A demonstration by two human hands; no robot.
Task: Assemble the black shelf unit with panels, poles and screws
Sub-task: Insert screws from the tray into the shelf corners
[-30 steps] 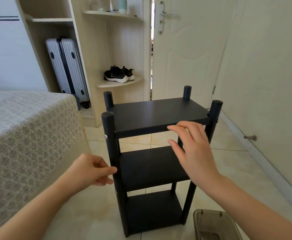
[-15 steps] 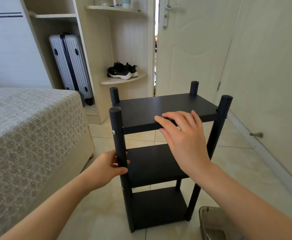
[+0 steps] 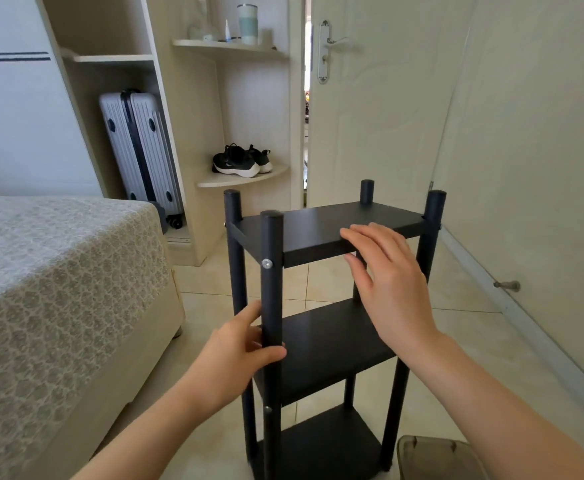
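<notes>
Black pole [image 3: 271,289] in left hand [image 3: 235,355], fingers [image 3: 254,311] clamped; right hand [image 3: 390,289] at top panel [image 3: 318,223] edge, fingers straight.

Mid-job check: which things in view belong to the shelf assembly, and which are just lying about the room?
For the job: shelf unit, top panel, front pole, screw; left hand gripping that pole, right hand on the top panel.

Lying about: suitcase, shoes, bed, tumbler, brown container at bottom right.
</notes>
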